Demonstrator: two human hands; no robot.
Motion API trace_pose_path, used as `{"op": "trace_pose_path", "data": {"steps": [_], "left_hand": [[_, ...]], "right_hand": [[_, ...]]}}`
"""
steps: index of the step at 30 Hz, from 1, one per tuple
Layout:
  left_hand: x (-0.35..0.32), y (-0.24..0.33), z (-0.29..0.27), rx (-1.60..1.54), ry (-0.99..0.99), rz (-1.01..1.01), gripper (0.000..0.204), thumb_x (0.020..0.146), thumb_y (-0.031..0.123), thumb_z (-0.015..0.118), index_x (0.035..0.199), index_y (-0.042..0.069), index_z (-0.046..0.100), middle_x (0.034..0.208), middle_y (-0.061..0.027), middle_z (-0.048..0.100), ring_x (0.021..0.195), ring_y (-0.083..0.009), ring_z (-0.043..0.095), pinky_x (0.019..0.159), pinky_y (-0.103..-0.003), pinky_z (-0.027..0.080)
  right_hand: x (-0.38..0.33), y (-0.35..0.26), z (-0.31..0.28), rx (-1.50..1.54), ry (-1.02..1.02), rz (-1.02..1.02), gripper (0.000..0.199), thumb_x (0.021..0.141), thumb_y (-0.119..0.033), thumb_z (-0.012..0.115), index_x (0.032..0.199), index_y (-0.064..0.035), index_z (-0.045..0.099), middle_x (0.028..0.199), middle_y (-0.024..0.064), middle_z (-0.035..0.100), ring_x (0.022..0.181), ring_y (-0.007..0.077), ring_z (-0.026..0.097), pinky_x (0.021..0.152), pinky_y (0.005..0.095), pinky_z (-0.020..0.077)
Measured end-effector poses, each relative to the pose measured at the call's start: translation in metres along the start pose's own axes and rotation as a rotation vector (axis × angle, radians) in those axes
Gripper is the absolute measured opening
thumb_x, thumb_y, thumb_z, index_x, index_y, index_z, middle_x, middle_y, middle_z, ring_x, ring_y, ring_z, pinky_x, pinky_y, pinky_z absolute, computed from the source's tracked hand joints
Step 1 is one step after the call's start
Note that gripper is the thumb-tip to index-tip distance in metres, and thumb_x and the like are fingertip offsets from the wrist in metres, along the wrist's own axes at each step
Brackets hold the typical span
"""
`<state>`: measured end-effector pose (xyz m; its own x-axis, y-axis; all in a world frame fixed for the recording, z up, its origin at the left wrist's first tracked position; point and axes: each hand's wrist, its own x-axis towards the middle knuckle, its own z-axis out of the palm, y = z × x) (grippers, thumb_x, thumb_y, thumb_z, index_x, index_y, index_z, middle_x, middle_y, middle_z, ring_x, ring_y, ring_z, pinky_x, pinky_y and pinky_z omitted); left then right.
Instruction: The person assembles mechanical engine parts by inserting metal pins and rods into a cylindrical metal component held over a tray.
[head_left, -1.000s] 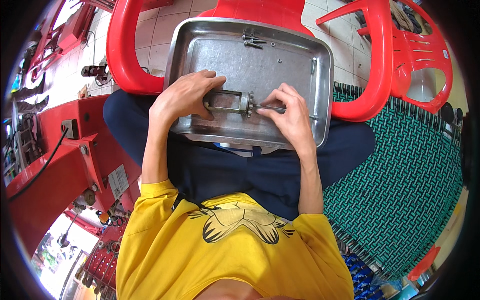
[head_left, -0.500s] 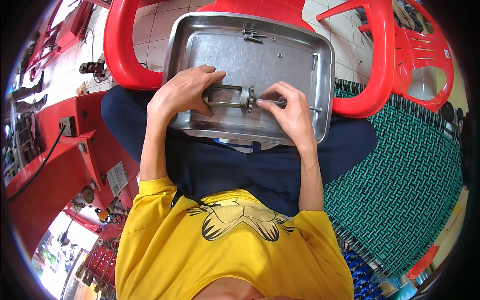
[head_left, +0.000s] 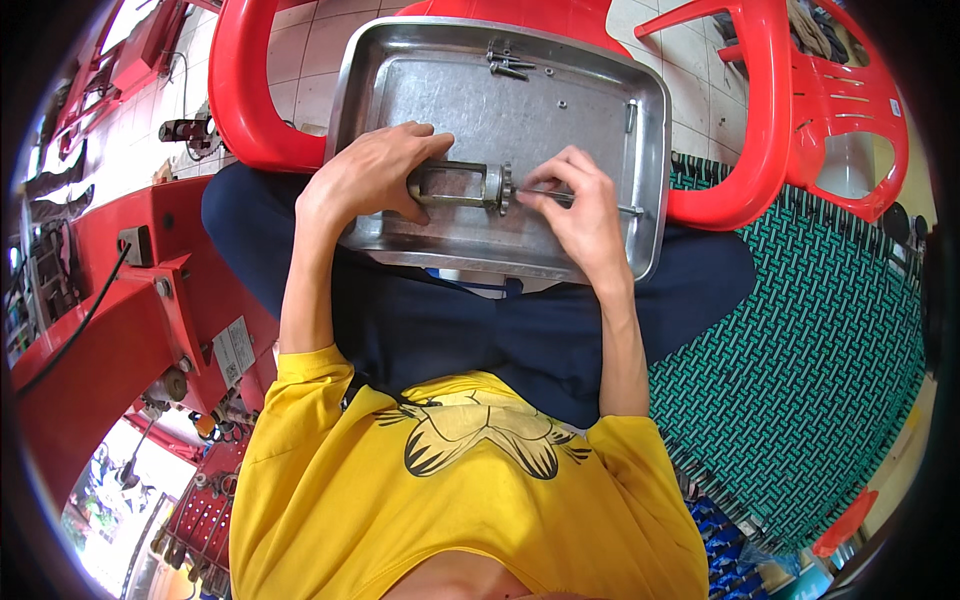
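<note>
Plainly, the fingers and thumb of the person's left hand (head_left: 375,178) are curled round one end of an open-sided metal cylinder (head_left: 491,188), which stretches crosswise to the right from that grip. A toothed wheel (head_left: 507,188) sits at the cylinder's other end, just beside the fingertips of the right hand (head_left: 585,208). Those fingers are pinched on a slim metal rod (head_left: 628,209), its end showing to the right of them; whether its tip enters the wheel cannot be told. A metal tray (head_left: 480,110) spreads beneath both hands. Beyond the fingers lie several screws (head_left: 508,70) and two small nuts (head_left: 562,104), with a metal pin (head_left: 631,118) farther right, near the tray's wall
</note>
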<state>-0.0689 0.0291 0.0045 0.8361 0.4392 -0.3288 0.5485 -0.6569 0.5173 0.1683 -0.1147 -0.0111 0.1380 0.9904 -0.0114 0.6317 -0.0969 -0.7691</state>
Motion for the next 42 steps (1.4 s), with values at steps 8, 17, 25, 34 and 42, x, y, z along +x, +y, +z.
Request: {"op": "trace_pose_path", "data": {"steps": [8, 17, 25, 34, 42], "left_hand": [[0.001, -0.002, 0.001, -0.002, -0.005, 0.003, 0.086, 0.057, 0.013, 0.091, 0.135, 0.001, 0.056, 0.12, -0.0163, 0.062, 0.114, -0.0389, 0.06, 0.096, -0.045, 0.051], [0.0, -0.004, 0.004, 0.005, 0.05, 0.028, 0.078, 0.06, 0.013, 0.09, 0.129, -0.002, 0.056, 0.119, -0.0167, 0.062, 0.114, -0.0385, 0.059, 0.097, -0.045, 0.05], [0.001, -0.005, 0.005, 0.062, 0.178, 0.117, 0.071, 0.067, 0.024, 0.09, 0.124, -0.001, 0.057, 0.106, -0.0152, 0.056, 0.108, -0.0361, 0.057, 0.096, -0.046, 0.049], [-0.004, -0.003, 0.001, -0.066, 0.165, 0.077, 0.069, 0.076, 0.05, 0.086, 0.121, 0.004, 0.062, 0.112, -0.0159, 0.058, 0.111, -0.0362, 0.059, 0.097, -0.047, 0.049], [-0.003, 0.0, 0.004, -0.177, 0.192, 0.148, 0.064, 0.082, 0.049, 0.083, 0.126, 0.007, 0.064, 0.116, -0.0163, 0.06, 0.115, -0.0353, 0.059, 0.098, -0.045, 0.049]], "right_hand": [[0.001, 0.0, -0.005, -0.034, 0.034, 0.018, 0.012, 0.09, -0.016, 0.074, 0.096, -0.0066, 0.079, 0.087, 0.0093, 0.073, 0.09, 0.0304, 0.066, 0.08, 0.0423, 0.0492], [-0.004, 0.004, 0.001, -0.294, -0.027, -0.068, 0.026, 0.099, -0.03, 0.066, 0.096, -0.0052, 0.076, 0.094, 0.0116, 0.073, 0.094, 0.032, 0.066, 0.084, 0.0434, 0.0476], [0.0, 0.001, -0.001, -0.247, 0.065, -0.083, 0.023, 0.099, -0.029, 0.066, 0.099, -0.007, 0.075, 0.095, 0.0077, 0.07, 0.095, 0.0294, 0.064, 0.086, 0.042, 0.0475], [0.005, 0.01, 0.004, -0.226, 0.146, -0.136, 0.024, 0.1, -0.028, 0.066, 0.099, -0.005, 0.074, 0.095, 0.0094, 0.072, 0.095, 0.0308, 0.065, 0.088, 0.0421, 0.0469], [-0.001, 0.023, 0.003, -0.16, 0.132, -0.108, 0.025, 0.1, -0.028, 0.066, 0.101, -0.0046, 0.074, 0.096, 0.0127, 0.073, 0.092, 0.0354, 0.068, 0.084, 0.0443, 0.0497]]}}
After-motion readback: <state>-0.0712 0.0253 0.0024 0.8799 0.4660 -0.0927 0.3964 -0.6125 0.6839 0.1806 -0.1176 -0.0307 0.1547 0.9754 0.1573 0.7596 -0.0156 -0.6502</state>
